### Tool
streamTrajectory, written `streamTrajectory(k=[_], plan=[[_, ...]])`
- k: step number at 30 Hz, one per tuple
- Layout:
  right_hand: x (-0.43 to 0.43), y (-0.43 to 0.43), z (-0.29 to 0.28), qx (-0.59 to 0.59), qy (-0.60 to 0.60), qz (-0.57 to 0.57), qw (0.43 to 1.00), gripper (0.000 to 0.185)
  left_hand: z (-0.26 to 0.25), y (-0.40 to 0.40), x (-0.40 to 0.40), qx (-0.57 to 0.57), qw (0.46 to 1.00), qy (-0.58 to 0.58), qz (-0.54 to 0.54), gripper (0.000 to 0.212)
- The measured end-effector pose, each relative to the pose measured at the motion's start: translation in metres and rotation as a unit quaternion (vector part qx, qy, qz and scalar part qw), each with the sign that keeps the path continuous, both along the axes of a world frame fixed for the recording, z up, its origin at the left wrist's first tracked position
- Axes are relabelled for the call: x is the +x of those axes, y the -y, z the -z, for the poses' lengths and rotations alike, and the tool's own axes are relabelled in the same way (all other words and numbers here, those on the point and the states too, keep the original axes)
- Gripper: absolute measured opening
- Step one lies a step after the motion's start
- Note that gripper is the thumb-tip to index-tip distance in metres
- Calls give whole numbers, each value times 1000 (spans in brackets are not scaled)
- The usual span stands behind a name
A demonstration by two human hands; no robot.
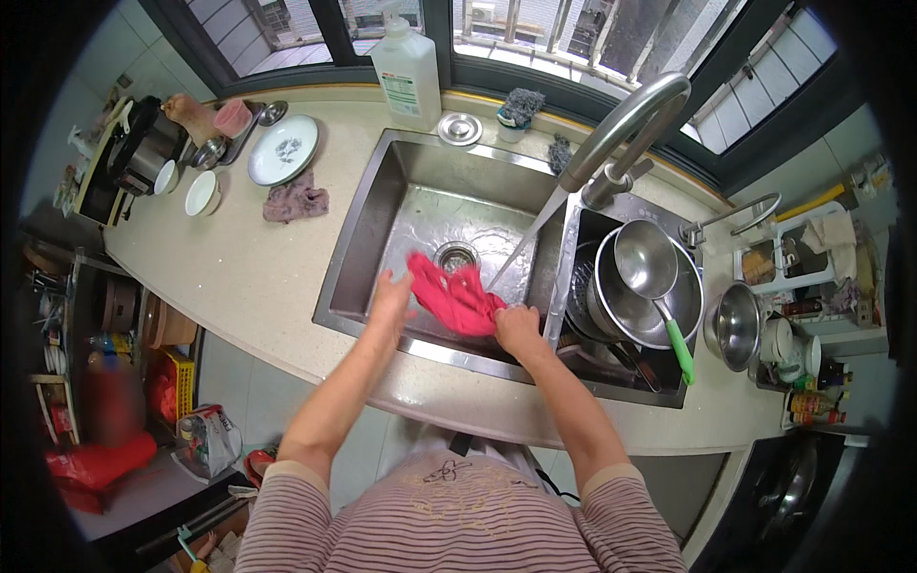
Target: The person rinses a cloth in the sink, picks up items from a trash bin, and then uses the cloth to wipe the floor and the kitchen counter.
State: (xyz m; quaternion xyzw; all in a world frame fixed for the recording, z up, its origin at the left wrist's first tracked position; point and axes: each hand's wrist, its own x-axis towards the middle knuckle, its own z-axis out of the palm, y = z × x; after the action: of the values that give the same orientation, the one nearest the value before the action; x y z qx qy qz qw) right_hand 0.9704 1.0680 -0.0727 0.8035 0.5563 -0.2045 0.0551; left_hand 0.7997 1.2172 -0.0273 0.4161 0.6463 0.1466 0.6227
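A wet-looking red cloth hangs blurred over the left basin of the stainless steel sink. My right hand grips its right end near the basin's front right corner. By the cloth's left end, my left hand has its fingers apart and holds nothing; whether a fingertip touches the cloth cannot be told. Water runs from the tall curved faucet into this basin, behind the cloth. Part of the drain shows just beyond the red fabric.
Filling the right basin are a steel colander, a green-handled ladle and pans. A plate, a purple rag and a bowl lie on the left counter. A pump bottle stands behind the sink; a steel bowl is at right.
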Motion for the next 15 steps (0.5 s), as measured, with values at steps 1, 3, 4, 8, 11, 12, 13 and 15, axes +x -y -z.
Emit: streamTrajectory(k=[1,3,4,8,11,12,13,15], plan=[[-4,-4,12,2,20,-3,1000,28,13,7,-8,-15,999,38,-10,68],[-5,-8,8,65,-3,27,998,26,13,25,-3,-63,993,95,-34,60],[-1,-8,-9,109,-65,37,991,27,9,32,3,-107,985,134,-11,55],[15,-9,-74,208,-344,77,912,35,16,35,46,-277,925,257,28,41],[-7,-18,-113,224,-593,117,764,43,101,20,49,-301,826,476,-24,38],[-16,-19,-118,221,-667,139,698,45,123,19,45,-287,769,569,-42,38],[10,3,-108,225,-649,247,683,46,83,45,76,-300,789,534,-49,33],[21,0,-102,322,-678,324,576,33,62,47,87,-255,820,505,-89,32]])
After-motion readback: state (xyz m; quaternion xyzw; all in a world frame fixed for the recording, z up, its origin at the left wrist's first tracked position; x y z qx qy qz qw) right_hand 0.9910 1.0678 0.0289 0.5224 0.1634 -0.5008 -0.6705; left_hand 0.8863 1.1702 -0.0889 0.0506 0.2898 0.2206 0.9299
